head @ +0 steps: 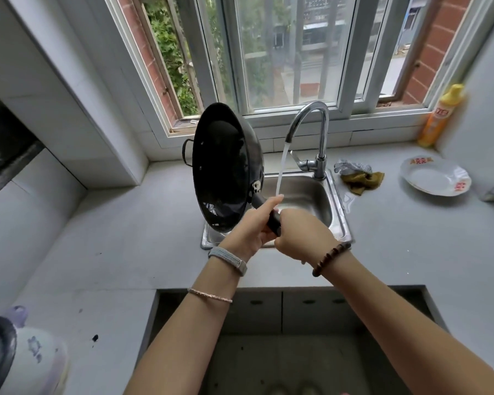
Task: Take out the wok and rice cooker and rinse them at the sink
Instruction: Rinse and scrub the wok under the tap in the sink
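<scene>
Black round metal wok (223, 169) on edge over steel sink (340, 206) left rim; left hand (248, 226) and right hand (303, 235) fingers grip its handle (274, 222)

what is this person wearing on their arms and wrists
No sleeves in view; both forearms are bare. The left wrist has a grey woven band with a metal clasp, and higher up the arm a thin pink bracelet. The right wrist has a dark brown bead bracelet.

Wok (223, 166) is black, sink (338, 201) silver steel, counter (411, 238) pale grey. Bottle (439, 118) is yellow-orange, plate (434, 181) white with red markings, cloth (362, 181) mustard-brown. Rice cooker (43, 352) is white with purple flower print.
</scene>
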The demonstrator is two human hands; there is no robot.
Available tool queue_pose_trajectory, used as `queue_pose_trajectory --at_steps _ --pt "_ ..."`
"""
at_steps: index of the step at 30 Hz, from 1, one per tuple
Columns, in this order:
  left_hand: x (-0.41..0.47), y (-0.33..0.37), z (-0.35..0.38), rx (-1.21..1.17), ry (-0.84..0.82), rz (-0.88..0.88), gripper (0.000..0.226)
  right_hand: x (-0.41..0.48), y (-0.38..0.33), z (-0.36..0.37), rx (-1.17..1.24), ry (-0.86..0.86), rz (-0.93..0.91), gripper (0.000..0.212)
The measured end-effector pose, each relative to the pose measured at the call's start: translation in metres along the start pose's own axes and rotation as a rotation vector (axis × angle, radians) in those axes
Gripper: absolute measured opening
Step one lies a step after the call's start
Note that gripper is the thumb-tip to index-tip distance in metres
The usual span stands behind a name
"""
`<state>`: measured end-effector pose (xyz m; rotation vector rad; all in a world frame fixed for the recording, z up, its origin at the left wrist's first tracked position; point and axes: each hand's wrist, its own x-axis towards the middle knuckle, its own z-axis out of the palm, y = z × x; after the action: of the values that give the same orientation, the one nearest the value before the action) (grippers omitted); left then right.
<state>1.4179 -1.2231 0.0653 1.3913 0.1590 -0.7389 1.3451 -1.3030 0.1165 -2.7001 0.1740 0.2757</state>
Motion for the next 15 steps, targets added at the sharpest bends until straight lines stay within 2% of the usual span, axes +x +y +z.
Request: queue_pose_trajectory --at_steps 1,8,15 --pt "0.002 0.0 0.001 -0.028 0.0 -0.028 0.039 -0.002 -0.001 0.002 -0.054 0.029 0.01 0.009" --pt "0.022 -0.022 0.016 -0.316 0.006 -0.134 0.034 -0.007 0.002 0.021 -0.31 0.116 0.123 0.046" --pt "0.032 -0.047 0.012 -0.366 -0.128 -0.17 0.026 -0.01 0.006 0.031 -0.321 0.079 0.156 0.046"
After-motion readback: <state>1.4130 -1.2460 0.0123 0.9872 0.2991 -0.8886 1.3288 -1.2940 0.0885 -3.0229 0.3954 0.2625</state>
